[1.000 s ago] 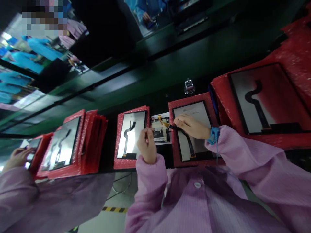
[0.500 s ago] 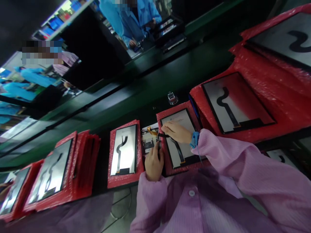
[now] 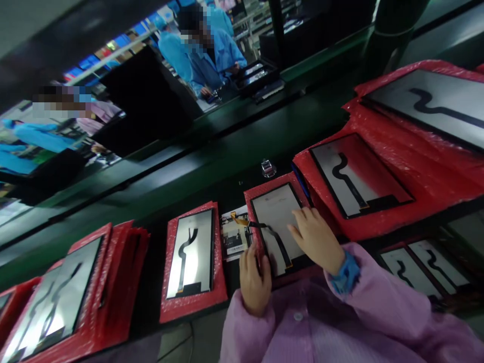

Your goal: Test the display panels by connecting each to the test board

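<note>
A display panel [image 3: 274, 206] with a pale back and dark rim lies on a red bubble-wrap sheet [image 3: 251, 193] in front of me. Its black flex cable [image 3: 279, 242] curves left, and an orange cable end [image 3: 239, 220] reaches over a small circuit board [image 3: 235, 237]. My left hand [image 3: 255, 282] rests at the panel's lower left edge, fingers stretched forward and thumb apart. Over the panel's right side is my right hand [image 3: 319, 242], open with fingers spread; whether it touches the panel I cannot tell. I see nothing held in either hand.
To the left another panel [image 3: 204, 242] lies on red wrap, beside a stack of wrapped panels [image 3: 124, 282]. More panels [image 3: 378, 174] on red wrap are at the right. A small metallic object [image 3: 268, 168] sits behind. Co-workers [image 3: 215, 55] sit across the green bench.
My right hand has moved right and towards me, off the cable to the panel's right side. My left hand has shifted slightly right and nearer. The whole view has shifted too.
</note>
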A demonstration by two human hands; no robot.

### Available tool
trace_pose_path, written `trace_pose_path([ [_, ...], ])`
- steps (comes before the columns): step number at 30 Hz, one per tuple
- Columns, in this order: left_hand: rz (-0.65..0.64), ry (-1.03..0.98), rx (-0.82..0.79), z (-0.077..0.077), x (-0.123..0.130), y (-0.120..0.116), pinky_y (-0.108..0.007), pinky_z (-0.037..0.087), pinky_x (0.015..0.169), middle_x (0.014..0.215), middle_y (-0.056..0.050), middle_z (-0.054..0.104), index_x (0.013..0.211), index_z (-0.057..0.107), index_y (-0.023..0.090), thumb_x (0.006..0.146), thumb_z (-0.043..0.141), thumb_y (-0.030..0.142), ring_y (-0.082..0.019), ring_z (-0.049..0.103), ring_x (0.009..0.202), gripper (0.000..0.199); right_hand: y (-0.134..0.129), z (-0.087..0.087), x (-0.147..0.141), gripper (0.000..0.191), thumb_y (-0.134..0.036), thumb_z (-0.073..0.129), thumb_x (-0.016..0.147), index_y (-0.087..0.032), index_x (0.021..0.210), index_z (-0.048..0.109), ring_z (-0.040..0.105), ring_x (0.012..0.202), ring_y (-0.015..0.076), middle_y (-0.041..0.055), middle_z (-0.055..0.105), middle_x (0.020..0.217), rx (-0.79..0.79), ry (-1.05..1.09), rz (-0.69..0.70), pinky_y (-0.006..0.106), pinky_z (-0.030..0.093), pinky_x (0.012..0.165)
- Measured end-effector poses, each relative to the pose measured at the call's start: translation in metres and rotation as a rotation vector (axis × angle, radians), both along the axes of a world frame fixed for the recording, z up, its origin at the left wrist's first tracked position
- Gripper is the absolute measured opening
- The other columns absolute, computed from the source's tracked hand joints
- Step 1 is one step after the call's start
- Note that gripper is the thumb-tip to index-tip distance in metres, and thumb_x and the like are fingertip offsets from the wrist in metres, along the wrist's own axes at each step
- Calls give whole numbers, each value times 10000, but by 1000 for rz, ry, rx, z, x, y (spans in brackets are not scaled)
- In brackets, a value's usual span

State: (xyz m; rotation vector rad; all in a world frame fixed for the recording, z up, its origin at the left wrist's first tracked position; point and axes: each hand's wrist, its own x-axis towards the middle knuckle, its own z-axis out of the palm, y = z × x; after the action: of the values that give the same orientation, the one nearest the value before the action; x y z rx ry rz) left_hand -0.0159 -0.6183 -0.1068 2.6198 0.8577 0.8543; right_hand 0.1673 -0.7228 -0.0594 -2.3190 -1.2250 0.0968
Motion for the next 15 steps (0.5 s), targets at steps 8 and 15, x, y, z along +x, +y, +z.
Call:
trace_pose_path([
  [8,-89,129,38,2,7,-29,-476,517,959,1326,-191,619,1460,413,140,976,510,310,-333,610,1188,523,-32,-34,-21,485,-433,501,939,-150,1330,446,517,1154,355,187,561,1245,220,218,-219,611,460,988],
  [15,-162,112,-607,50,0,11,-386,577,838,1045,-98,730,1126,628,195,991,422,530,-250,700,969,415,-42,30,-17,449,-491,515,944,-313,1348,432,498,1286,268,89,507,1365,372,677,-101,512,433,1098],
])
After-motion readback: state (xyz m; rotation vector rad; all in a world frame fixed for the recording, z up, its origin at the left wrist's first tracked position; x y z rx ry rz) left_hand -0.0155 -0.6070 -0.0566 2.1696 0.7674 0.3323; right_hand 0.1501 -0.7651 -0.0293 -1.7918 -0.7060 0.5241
